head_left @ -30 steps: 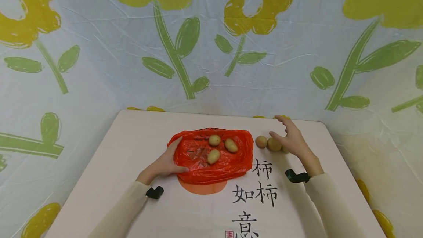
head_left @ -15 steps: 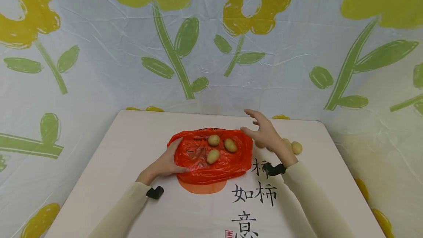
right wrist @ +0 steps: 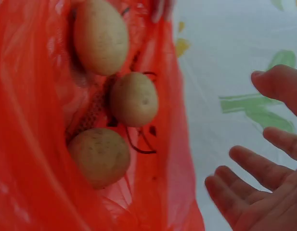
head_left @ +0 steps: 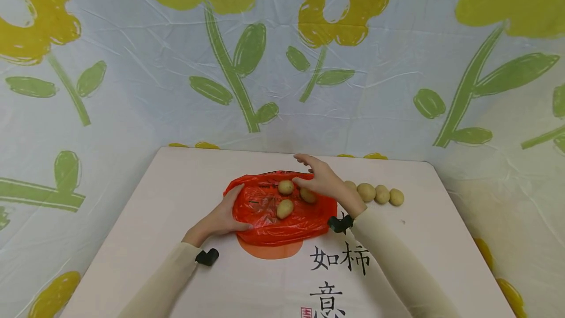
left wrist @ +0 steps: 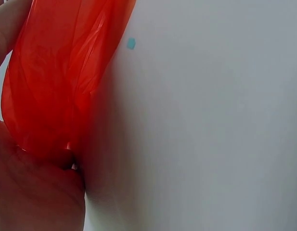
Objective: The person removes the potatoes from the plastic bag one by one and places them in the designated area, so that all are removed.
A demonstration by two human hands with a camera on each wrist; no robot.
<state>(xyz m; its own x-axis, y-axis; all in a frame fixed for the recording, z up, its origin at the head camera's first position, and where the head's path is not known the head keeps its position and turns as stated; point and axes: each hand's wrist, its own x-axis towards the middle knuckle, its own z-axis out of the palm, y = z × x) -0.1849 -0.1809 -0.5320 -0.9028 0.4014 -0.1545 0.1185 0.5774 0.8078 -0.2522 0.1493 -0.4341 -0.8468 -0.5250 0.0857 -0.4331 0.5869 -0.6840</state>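
Observation:
An opened-out red plastic bag (head_left: 282,237) lies on the table with three potatoes in it. One potato (head_left: 285,209) sits toward the front, another potato (head_left: 286,187) behind it, and a third potato (head_left: 307,196) is partly covered by my right hand. My left hand (head_left: 222,216) holds the bag's left end, thumb along the front rim and fingers at the back. Over the bag's right half hovers my right hand (head_left: 325,180), fingers spread and nothing in them. The right wrist view shows its fingers (right wrist: 259,168) apart from the potatoes.
Several more potatoes (head_left: 382,194) stand in a row on the table right of the bag, the leftmost partly behind my right wrist. The tabletop (head_left: 176,180) bears black brush characters (head_left: 326,259). A flower-printed sheet (head_left: 375,102) hangs behind the table.
My right hand has moved left from above the row of potatoes to over the bag, staying spread. My left hand and the bag have kept their place.

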